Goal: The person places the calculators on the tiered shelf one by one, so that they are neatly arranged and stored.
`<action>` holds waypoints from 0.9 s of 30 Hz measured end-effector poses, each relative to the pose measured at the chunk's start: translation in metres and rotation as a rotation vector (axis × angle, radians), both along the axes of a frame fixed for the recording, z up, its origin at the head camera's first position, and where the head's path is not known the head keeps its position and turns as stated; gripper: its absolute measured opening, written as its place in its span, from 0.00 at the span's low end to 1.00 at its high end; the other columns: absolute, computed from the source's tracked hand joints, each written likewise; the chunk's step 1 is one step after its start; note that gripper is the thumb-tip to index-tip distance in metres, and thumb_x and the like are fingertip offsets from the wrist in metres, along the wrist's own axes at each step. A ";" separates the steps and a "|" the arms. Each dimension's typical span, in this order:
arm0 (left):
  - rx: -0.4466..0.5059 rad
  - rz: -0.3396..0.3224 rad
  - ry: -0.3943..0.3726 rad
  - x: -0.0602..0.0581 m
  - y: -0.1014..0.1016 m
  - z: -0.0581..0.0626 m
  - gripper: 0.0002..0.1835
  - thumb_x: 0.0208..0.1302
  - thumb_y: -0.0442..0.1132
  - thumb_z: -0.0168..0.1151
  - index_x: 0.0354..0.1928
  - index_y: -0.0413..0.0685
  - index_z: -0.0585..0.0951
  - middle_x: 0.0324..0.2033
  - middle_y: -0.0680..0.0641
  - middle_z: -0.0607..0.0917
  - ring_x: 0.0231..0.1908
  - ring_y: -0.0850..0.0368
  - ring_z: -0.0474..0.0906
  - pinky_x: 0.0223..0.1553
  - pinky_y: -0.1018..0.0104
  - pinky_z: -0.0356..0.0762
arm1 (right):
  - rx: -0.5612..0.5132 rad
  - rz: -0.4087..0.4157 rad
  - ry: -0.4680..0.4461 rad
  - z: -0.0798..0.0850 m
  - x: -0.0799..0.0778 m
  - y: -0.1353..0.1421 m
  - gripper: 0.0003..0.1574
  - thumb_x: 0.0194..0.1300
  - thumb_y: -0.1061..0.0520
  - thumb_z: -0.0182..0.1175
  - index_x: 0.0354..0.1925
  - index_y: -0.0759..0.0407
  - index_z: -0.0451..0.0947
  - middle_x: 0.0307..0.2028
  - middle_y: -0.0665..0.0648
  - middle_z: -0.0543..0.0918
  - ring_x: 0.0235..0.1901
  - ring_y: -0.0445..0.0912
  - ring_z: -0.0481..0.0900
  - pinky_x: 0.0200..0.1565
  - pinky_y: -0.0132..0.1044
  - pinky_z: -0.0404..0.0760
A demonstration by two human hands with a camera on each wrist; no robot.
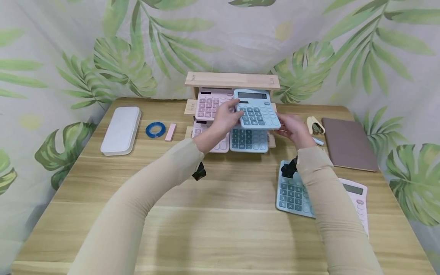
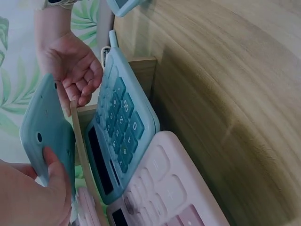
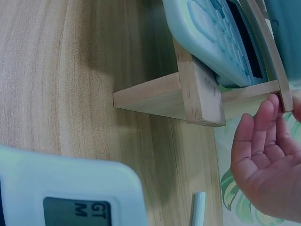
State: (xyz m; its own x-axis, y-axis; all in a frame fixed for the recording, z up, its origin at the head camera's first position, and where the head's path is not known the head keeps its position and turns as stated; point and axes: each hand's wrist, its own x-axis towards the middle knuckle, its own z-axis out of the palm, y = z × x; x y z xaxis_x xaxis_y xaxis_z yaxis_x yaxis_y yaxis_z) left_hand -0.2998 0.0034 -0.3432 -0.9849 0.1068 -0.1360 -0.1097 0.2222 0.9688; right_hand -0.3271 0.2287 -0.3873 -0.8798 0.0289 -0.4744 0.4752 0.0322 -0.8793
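My left hand (image 1: 225, 119) pinches the left edge of a blue calculator (image 1: 262, 114), tilted on the upper tier of a small wooden rack (image 1: 233, 79). In the left wrist view that calculator's back (image 2: 47, 125) stands clear of the board below. My right hand (image 1: 292, 126) is at the rack's right side; in the right wrist view its fingers and thumb pinch the end of a thin wooden board (image 3: 282, 89). A pink calculator (image 1: 207, 103) is beside the raised blue one. Below are another pink calculator (image 1: 221, 145) and another blue calculator (image 1: 249, 141), on the lower tier.
Under my right forearm lie a blue calculator (image 1: 288, 194) and a pink-edged one (image 1: 359, 202). A brown notebook (image 1: 348, 143) and a cream stapler (image 1: 314, 125) are at right. A white case (image 1: 121, 130), blue tape roll (image 1: 155, 130) and pink block (image 1: 170, 132) lie at left.
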 end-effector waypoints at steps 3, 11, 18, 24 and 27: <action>-0.024 0.008 0.015 -0.004 0.002 0.000 0.29 0.63 0.32 0.55 0.67 0.46 0.63 0.70 0.49 0.59 0.64 0.55 0.66 0.57 0.69 0.76 | 0.005 0.005 0.001 0.000 -0.001 0.000 0.35 0.62 0.42 0.56 0.61 0.59 0.67 0.24 0.42 0.82 0.28 0.37 0.79 0.54 0.39 0.79; -0.249 -0.032 0.064 -0.014 0.000 0.002 0.29 0.64 0.33 0.54 0.67 0.46 0.62 0.68 0.47 0.64 0.63 0.55 0.66 0.59 0.69 0.74 | -0.013 0.006 -0.006 0.001 0.001 0.001 0.21 0.63 0.45 0.56 0.49 0.56 0.72 0.22 0.44 0.81 0.27 0.39 0.78 0.52 0.38 0.80; -0.458 -0.145 0.099 -0.012 0.009 0.008 0.36 0.63 0.39 0.54 0.69 0.34 0.53 0.71 0.38 0.49 0.58 0.47 0.69 0.40 0.72 0.82 | -0.022 -0.016 -0.019 0.003 0.001 0.002 0.18 0.65 0.48 0.54 0.49 0.55 0.71 0.24 0.45 0.81 0.29 0.40 0.80 0.49 0.35 0.82; -0.444 -0.248 0.118 -0.001 0.007 -0.001 0.60 0.49 0.52 0.70 0.71 0.37 0.40 0.71 0.36 0.35 0.70 0.45 0.47 0.71 0.61 0.56 | -0.038 -0.017 -0.017 0.002 0.002 0.001 0.12 0.64 0.49 0.56 0.43 0.53 0.73 0.23 0.46 0.81 0.30 0.41 0.80 0.46 0.35 0.82; -0.447 -0.285 0.156 0.002 0.004 -0.006 0.65 0.43 0.49 0.75 0.71 0.38 0.38 0.71 0.37 0.32 0.72 0.46 0.42 0.73 0.61 0.51 | -0.030 -0.011 -0.007 0.002 0.002 0.001 0.14 0.64 0.47 0.56 0.42 0.53 0.73 0.22 0.44 0.82 0.28 0.40 0.80 0.47 0.35 0.82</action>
